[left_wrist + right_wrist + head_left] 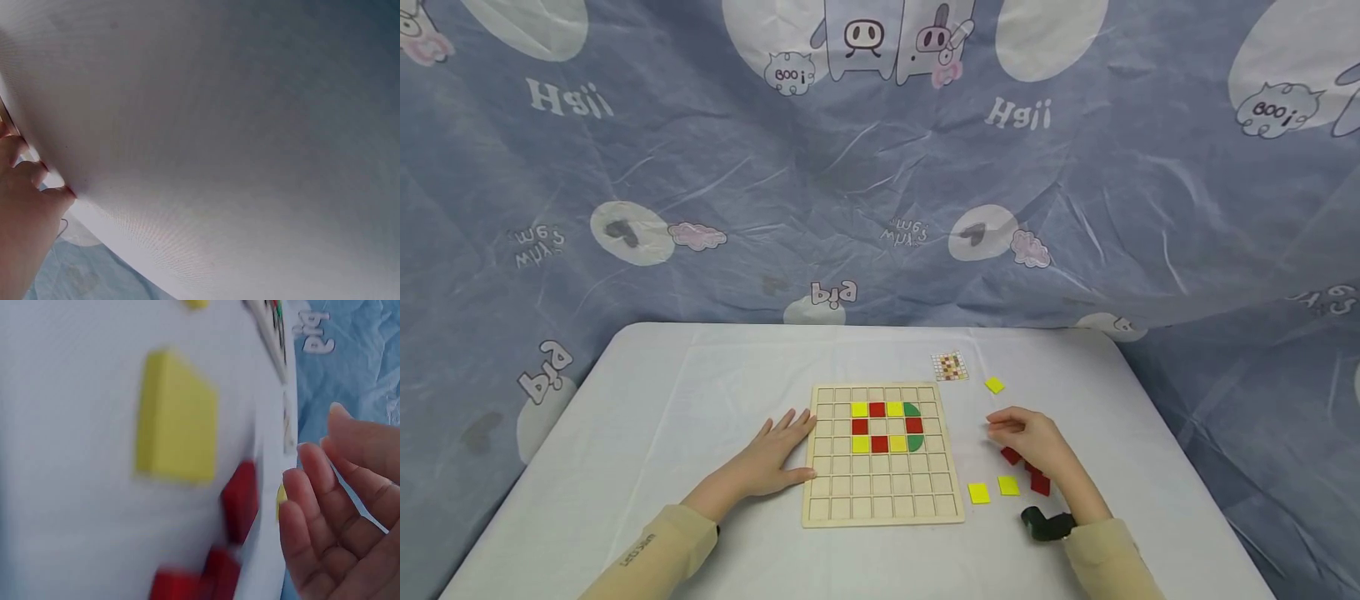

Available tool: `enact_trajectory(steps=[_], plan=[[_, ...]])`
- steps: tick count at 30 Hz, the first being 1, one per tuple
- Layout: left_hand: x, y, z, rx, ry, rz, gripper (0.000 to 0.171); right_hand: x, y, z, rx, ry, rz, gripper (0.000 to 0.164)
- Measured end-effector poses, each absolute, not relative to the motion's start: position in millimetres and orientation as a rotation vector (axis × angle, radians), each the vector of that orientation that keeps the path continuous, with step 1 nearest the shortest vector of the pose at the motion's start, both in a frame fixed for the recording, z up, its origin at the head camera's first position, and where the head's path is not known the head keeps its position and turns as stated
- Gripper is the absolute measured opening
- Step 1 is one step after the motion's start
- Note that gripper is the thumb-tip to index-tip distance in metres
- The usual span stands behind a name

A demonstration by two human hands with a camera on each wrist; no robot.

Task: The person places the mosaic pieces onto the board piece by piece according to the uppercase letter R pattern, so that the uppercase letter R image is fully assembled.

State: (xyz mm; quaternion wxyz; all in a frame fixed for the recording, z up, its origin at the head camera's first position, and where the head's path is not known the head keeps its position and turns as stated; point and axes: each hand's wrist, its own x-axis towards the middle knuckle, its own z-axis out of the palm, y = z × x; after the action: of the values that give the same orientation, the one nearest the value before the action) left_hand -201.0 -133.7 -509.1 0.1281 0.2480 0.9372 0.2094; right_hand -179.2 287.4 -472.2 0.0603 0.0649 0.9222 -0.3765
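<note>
Right hand (1030,437) is hovering just right of the board (840,483), tips pointing at its right edge. Fingers are bending loosely, thumb parting from the smaller ones in the right wrist view; I'm seeing nothing in them.

Key relation: loose tiles are flanking those fingers on two sides. One yellow tile (995,385) is lying past the tips, on the far side, off the board's far right corner. Red tiles (1041,483) are bunching on the near side, right of the board, partly hiding under the hand. Two more yellow tiles (979,493) are sitting off the board's near right corner.

Tiles are showing square, so no long axis is setting a grip angle. My read: direction is mattering more than rotation, and the right hand is being the nearer one to every loose tile.

Left hand (771,458) is lying flat and spread at the board's left edge, fingers touching it, gripping nothing.

Set pieces (879,444) are forming a ring toward the board's far side, green rounded pieces (912,410) taking its right corners. Pattern card (951,367) is lying just beyond the board's far right corner.
</note>
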Motion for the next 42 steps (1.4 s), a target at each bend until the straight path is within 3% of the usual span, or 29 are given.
enact_trajectory(steps=[14,26,33,42], plan=[[-200.8,-134.8,-507.7,0.741,2.727,0.615,0.088,-164.3,316.4,-486.7,0.261,2.781,-0.976,0.041],[-203.3,-135.4,-508.7,0.765,2.722,0.627,0.087,-164.9,314.7,-486.8,0.265,2.782,-0.976,0.028],[-203.5,-135.0,-510.0,0.752,2.724,0.621,0.088,-168.1,303.0,-483.9,0.279,2.803,-0.994,0.023],[-201.4,-135.7,-508.4,0.748,2.723,0.629,0.087,-177.7,255.2,-473.8,0.164,2.654,-1.406,0.026]])
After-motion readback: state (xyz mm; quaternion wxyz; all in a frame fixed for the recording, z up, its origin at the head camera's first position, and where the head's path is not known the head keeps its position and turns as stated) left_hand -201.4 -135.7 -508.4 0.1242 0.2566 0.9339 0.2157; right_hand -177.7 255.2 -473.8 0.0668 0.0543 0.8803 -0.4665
